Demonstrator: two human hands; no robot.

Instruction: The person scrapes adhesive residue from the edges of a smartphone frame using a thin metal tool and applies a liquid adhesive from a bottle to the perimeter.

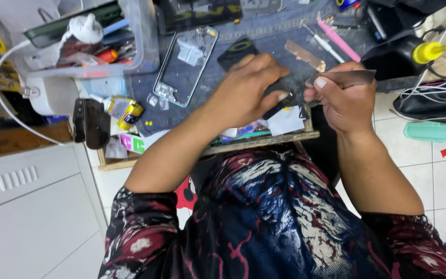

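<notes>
Hands at work over a denim-covered board (264,28). Left hand (249,90) pressed flat over a dark phone (241,51), fingers curled on its lower part, most of it hidden. Right hand (341,98) pinched shut on a thin metal blade (349,77), tip toward the phone's edge. Bare phone frame (184,64) just left of the phone. Clear plastic bin (145,46) farther left. Yellow-capped bottle (429,51) and pink tool (339,39) well right.

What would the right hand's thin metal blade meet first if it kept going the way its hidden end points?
Likely the dark phone part under the left hand. The right hand aims its metal blade leftward toward it, though depth is unclear.
</notes>
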